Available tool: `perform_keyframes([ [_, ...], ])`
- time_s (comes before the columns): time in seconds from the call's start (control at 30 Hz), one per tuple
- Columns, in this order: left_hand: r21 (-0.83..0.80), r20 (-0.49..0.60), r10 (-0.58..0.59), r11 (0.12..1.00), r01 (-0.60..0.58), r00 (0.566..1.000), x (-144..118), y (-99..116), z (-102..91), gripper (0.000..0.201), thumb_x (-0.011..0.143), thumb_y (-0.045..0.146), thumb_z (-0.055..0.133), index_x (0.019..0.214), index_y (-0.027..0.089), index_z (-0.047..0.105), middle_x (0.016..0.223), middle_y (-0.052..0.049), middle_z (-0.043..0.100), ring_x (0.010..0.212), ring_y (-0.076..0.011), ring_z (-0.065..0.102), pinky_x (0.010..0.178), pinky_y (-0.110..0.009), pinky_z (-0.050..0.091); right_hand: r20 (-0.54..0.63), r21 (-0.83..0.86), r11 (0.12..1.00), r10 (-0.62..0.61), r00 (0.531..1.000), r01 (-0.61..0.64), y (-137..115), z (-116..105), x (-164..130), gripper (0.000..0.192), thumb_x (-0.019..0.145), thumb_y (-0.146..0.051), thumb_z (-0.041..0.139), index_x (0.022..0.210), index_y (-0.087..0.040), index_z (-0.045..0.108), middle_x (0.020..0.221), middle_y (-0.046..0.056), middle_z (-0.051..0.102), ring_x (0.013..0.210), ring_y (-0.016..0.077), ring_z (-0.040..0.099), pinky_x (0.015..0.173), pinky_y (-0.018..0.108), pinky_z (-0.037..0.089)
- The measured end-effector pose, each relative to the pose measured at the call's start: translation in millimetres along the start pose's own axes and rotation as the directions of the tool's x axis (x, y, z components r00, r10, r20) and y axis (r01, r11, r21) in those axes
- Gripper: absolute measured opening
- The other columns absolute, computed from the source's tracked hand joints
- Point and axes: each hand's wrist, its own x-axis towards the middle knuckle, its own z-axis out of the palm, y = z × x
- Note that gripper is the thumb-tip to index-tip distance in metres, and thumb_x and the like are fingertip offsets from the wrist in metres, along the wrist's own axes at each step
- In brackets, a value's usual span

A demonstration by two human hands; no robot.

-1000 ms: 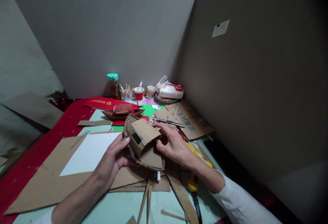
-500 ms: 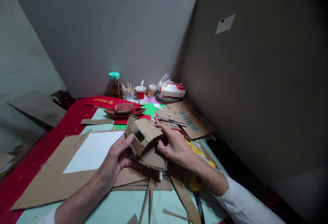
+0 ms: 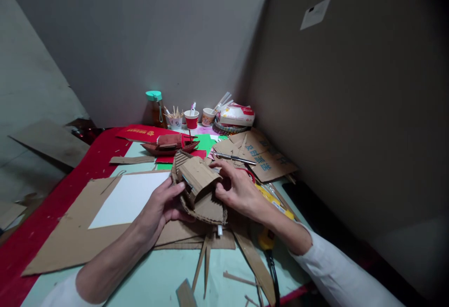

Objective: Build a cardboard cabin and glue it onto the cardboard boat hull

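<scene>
A cardboard model boat (image 3: 200, 176) with a curved cabin roof is held above the table, tilted toward me. My left hand (image 3: 164, 206) grips its left side, thumb on the cabin wall near the window opening and fingers underneath. My right hand (image 3: 236, 187) is closed at the right edge of the roof, its fingertips pinched against the cardboard; their exact contact is partly hidden. Behind the model, a reddish-brown finished-looking boat (image 3: 170, 145) rests on the table. Under the held boat lie stacked cardboard sheets (image 3: 182, 239).
A white paper sheet (image 3: 129, 199) lies on cardboard at left. A yellow glue gun (image 3: 268, 239) is beside my right forearm, near red-handled scissors (image 3: 249, 174) and a metal-looking pen-like tool (image 3: 235, 158). Cups (image 3: 191, 120), a bottle (image 3: 155, 110) and a tissue pack (image 3: 235, 114) line the back.
The cardboard boat has tipped slightly, so its side window shows less and the roof more. Both hands keep hold of it. The view has shifted a little.
</scene>
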Motion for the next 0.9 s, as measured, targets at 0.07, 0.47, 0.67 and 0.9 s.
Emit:
perform_keyframes([
  [0.07, -0.003, -0.009, 0.001, 1.000, -0.001, 1.000, 0.6, -0.9, -0.7, 0.046, 0.083, 0.023, 0.064, 0.128, 0.014, 0.061, 0.097, -0.011, 0.077, 0.074, -0.0246, 0.073, 0.056, -0.037, 0.065, 0.016, 0.019, 1.000, 0.012, 1.000, -0.013, -0.8, -0.3, 0.6, 0.032, 0.097, -0.039, 0.062, 0.121, -0.018, 0.058, 0.074, -0.005, 0.057, 0.059, 0.0131, 0.055, 0.060, 0.030, 0.049],
  [0.47, 0.025, -0.066, 0.050, 0.998, -0.049, 0.997, 2.3, -0.2, -4.3, 0.046, 0.070, 0.027, 0.066, 0.115, 0.017, 0.067, 0.071, 0.002, 0.066, 0.054, -0.0125, 0.054, 0.043, -0.017, 0.047, 0.272, 0.078, 0.997, -0.011, 0.962, -0.011, -4.9, -13.5, -1.4, 0.037, 0.095, -0.030, 0.064, 0.127, -0.014, 0.055, 0.083, 0.000, 0.062, 0.076, 0.0178, 0.058, 0.069, 0.029, 0.042],
  [0.67, 0.060, -0.092, 0.061, 0.997, -0.056, 0.994, 3.6, -0.3, -6.2, 0.053, 0.071, 0.033, 0.067, 0.122, 0.021, 0.063, 0.068, 0.005, 0.060, 0.055, -0.0125, 0.052, 0.043, -0.017, 0.044, 0.289, 0.085, 0.996, -0.002, 0.957, -0.023, -10.4, -18.7, -0.9, 0.045, 0.093, -0.032, 0.067, 0.132, -0.014, 0.053, 0.079, -0.001, 0.064, 0.071, 0.0172, 0.059, 0.064, 0.026, 0.042],
  [0.9, 0.095, -0.105, 0.080, 0.993, -0.070, 0.991, 2.6, 2.4, -6.8, 0.052, 0.071, 0.033, 0.067, 0.121, 0.020, 0.064, 0.067, 0.005, 0.059, 0.053, -0.0100, 0.045, 0.040, -0.013, 0.035, 0.169, 0.103, 0.994, -0.052, 0.984, 0.035, -4.5, -23.3, 3.1, 0.046, 0.092, -0.035, 0.067, 0.132, -0.016, 0.054, 0.099, 0.006, 0.071, 0.078, 0.0186, 0.063, 0.072, 0.031, 0.047],
])
